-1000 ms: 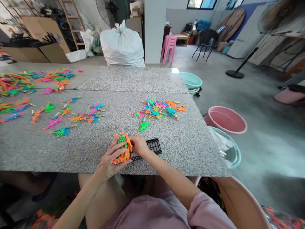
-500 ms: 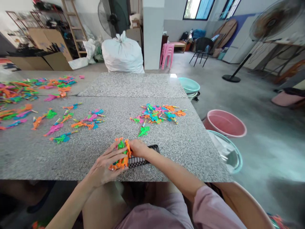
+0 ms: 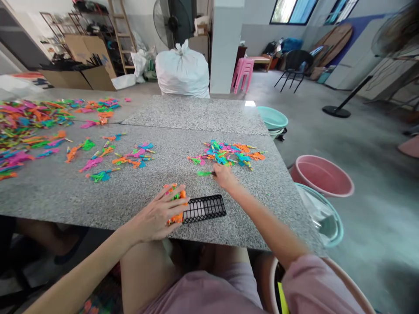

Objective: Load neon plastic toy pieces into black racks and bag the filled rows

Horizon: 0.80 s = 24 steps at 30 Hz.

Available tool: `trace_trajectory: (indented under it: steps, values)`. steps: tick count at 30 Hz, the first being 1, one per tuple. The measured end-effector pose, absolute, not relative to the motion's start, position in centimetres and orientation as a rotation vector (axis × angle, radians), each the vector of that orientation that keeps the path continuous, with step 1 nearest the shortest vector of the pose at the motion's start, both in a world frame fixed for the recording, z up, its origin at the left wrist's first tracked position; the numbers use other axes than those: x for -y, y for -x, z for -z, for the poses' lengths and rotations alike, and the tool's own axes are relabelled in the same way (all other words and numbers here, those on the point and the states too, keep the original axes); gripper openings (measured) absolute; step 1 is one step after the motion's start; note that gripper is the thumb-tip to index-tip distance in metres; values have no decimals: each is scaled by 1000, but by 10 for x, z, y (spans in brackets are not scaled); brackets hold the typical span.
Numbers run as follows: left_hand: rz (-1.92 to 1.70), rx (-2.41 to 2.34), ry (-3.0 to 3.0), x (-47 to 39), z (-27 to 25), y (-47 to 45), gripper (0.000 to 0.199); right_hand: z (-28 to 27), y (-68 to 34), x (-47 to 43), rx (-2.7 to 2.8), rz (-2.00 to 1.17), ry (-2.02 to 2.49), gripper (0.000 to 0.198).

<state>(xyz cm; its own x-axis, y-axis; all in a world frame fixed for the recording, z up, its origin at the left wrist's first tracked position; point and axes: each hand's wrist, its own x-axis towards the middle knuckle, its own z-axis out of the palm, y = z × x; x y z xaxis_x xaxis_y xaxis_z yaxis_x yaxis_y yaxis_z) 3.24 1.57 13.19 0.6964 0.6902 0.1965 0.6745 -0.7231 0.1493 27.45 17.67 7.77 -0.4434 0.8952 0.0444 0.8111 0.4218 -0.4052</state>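
A black lattice basket (image 3: 204,208) lies on the speckled stone table near its front edge. Its left end is packed with small orange and green plastic toys (image 3: 178,216). My left hand (image 3: 160,213) rests over that end, fingers spread across the toys and thumb on the near side, steadying them. Farther back, my right hand (image 3: 224,176) has its fingertips pinched on a green plastic toy (image 3: 203,173), which sticks out to the left. Just beyond it is a loose heap of coloured toys (image 3: 225,152), several with striped ends.
More toys (image 3: 134,157) lie scattered at the left, with a large pile (image 3: 29,117) farther out. Beside the table's right edge stand a pink basin (image 3: 322,176) and turquoise basins (image 3: 271,117). A tied white sack (image 3: 182,72) stands behind the table.
My right hand has left the basket and reached forward to the green toy near the heap. My left hand stays over the toys. The view has shifted somewhat.
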Motion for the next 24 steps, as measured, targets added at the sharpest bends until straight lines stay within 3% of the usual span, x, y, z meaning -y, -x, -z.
trace_trajectory:
  steps: [2, 5, 7, 11, 20, 24]
  values:
    - [-354, -1163, -2766, -16, -130, -32, 34, -66, -273, -140, 2145, -858, 1471, 14]
    - [-350, -1189, -2731, -13, -127, -31, 33, -45, -259, -79, 1811, -1433, 1174, 34]
    - [-342, -1195, -2722, -12, -128, -32, 36, -36, -247, -50, 1734, -1523, 1102, 27]
    - [-334, -1200, -2710, -12, -128, -34, 37, -40, -232, -35, 1947, -1255, 1320, 6]
    - [-392, -1231, -2708, -11, -118, -31, 30, -69, -218, -45, 2588, -822, 1417, 25]
    - [-499, -1270, -2662, -11, -116, -34, 45, -75, -211, -39, 2674, -789, 1394, 26]
